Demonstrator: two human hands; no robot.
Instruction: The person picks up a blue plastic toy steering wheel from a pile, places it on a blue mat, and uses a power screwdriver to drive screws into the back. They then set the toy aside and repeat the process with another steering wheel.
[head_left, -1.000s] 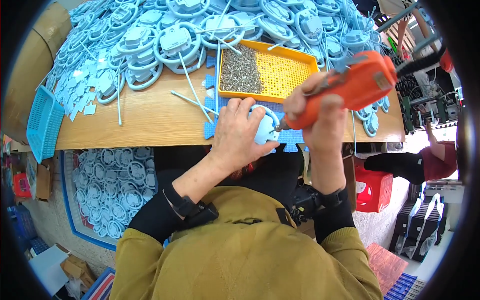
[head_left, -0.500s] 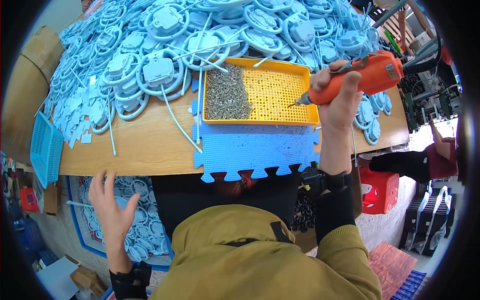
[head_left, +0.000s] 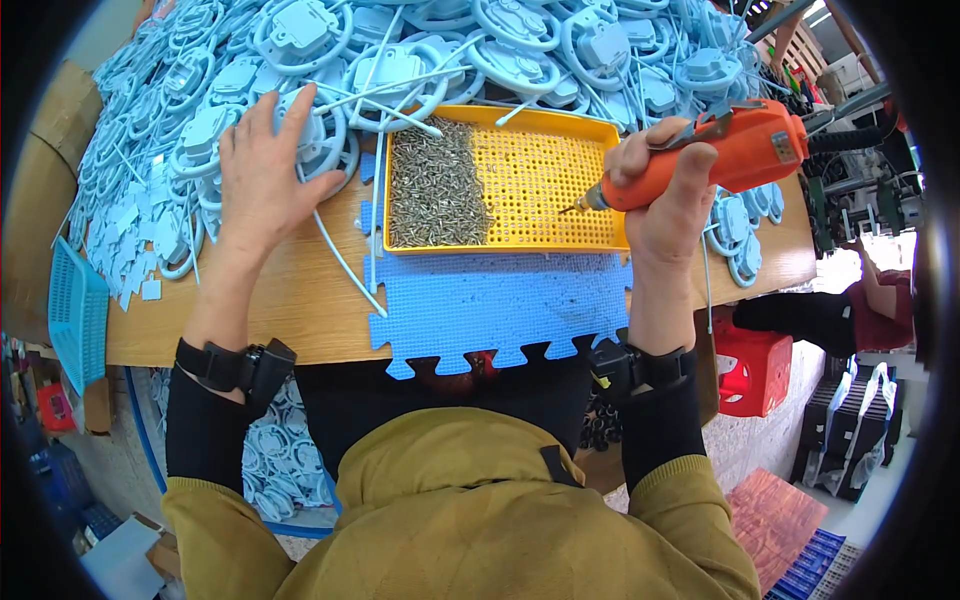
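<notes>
My right hand (head_left: 668,220) is wrapped round an orange electric screwdriver (head_left: 748,150), its thin bit pointing left over the yellow perforated tray (head_left: 510,249). Small metal screws (head_left: 435,190) fill the tray's left part. At the left, my left hand (head_left: 258,190) reaches over the near side of the heap with fingers spread. Beside its fingertips and thumb lies a light-blue plastic ring-shaped part (head_left: 335,158), partly covered by the hand; whether they touch I cannot tell. The tray rests on a blue foam mat (head_left: 500,310) with jigsaw edges.
A large heap of light-blue parts (head_left: 300,30) covers the far side of the wooden table (head_left: 330,340). Small flat blue pieces (head_left: 125,235) lie at the left, by a blue basket (head_left: 78,315). Below the table sit a bin of parts (head_left: 275,465) and a red stool (head_left: 755,375).
My left hand has risen from beside the table's front edge, over the lower bin, to the parts heap. My right hand keeps the screwdriver over the tray, nearly still.
</notes>
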